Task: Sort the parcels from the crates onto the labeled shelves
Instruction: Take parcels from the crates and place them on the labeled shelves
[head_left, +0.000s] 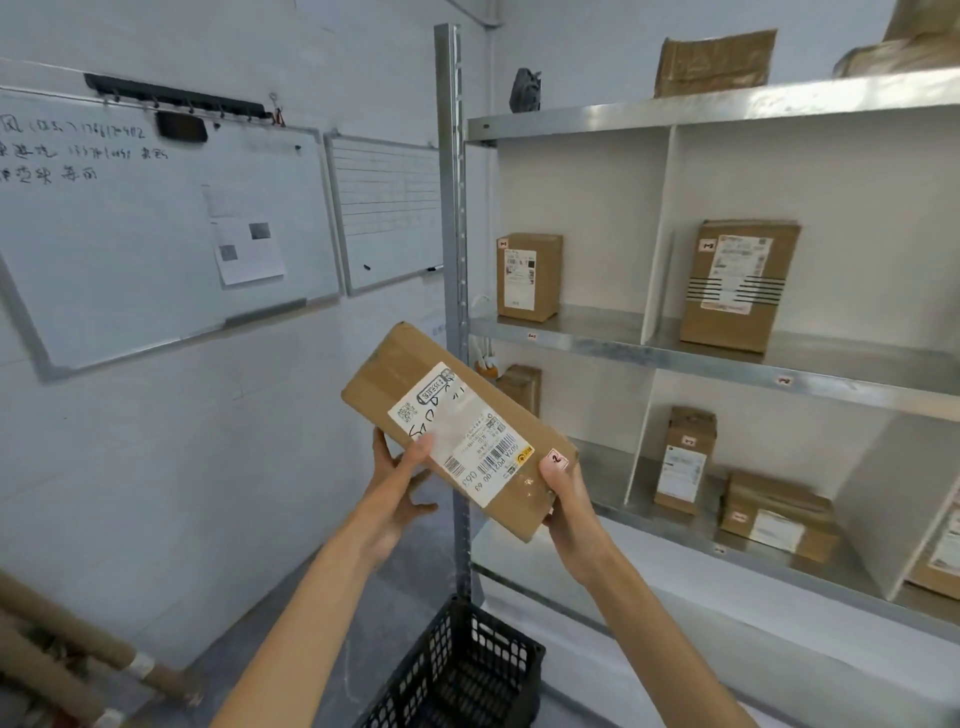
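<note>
Cardboard parcel (457, 428), white label (467, 441), seemingly taped

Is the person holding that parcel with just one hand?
No, both the left hand and the right hand grip the parcel.

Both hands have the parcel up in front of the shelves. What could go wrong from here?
1. The left hand and right hand grip only the lower half of the tilted parcel; it could slip and drop toward the black crate.
2. The right thumb sits against the small corner sticker; a misread might send it to the wrong shelf compartment.
</note>
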